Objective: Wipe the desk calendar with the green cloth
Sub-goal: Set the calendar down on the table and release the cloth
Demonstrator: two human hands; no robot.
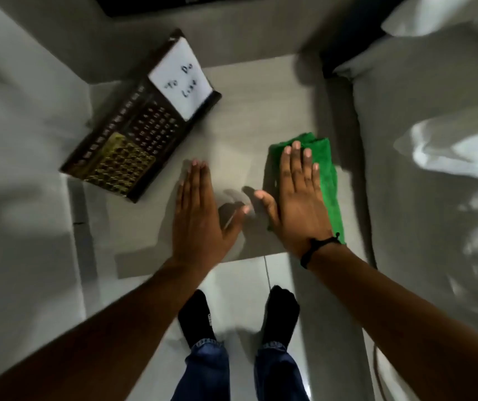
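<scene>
Not started: right hand point(298, 198) lies flat, unclenched, on green cloth point(326, 180), left hand point(200, 215) flat w/ nothing held, desk calendar point(142, 123) far-left, unwiped.

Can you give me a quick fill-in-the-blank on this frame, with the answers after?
1. The right hand lies flat on the ___ cloth.
2. The left hand rests on the bare ___.
3. The desk calendar has a white card reading "To Do ___".

Answers: green; table; List
</scene>
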